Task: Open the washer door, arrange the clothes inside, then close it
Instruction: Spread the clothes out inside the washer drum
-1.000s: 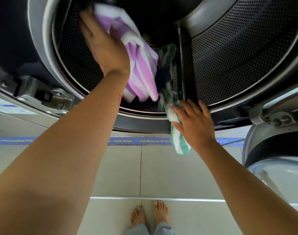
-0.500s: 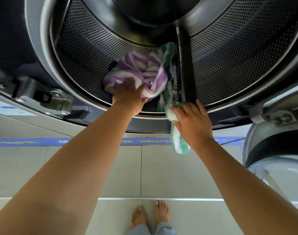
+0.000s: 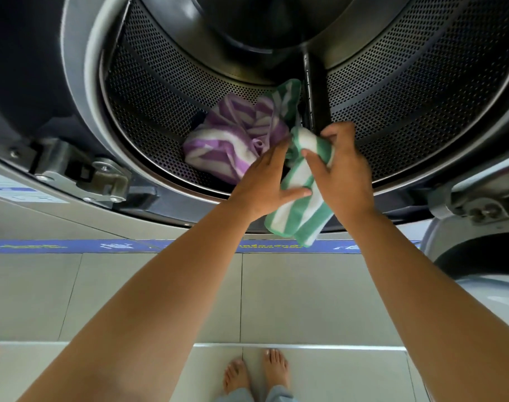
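Left hand (image 3: 266, 181): off the purple-and-white striped towel now, moved across to the green-and-white striped towel; fingers spread, thumb laid against the hanging fold, not clearly closed around it.
Right hand (image 3: 341, 172): same towel as 0.5 s ago, but lifted and turned; fingers and thumb pinching the rolled upper end.
Purple-and-white striped towel (image 3: 233, 140): released, bunched on the bottom of the perforated steel drum, just left of the dark drum paddle; 1 s ago held high inside the drum.
Green-and-white striped towel (image 3: 301, 204): straddling the drum lip; upper part inside beside the paddle, lower end dangling outside over the grey door gasket.
Perforated steel drum (image 3: 166, 91): open to view, only these 2 towels visible inside.
Dark drum paddle (image 3: 315, 91): upright rib, touching or just beside the green towel's far end; cannot tell which.
Round glass washer door (image 3: 479, 274): swung wide at the right edge, well apart from the opening.
Meaning for the task: 1 towel placed, likely done; 2 hands now on the second, so arranging about half finished.
Next need: hanging end gathered fully past the gasket before closing.
Risk: fabric trapped between the door and the gasket (image 3: 82, 91) if left draped.
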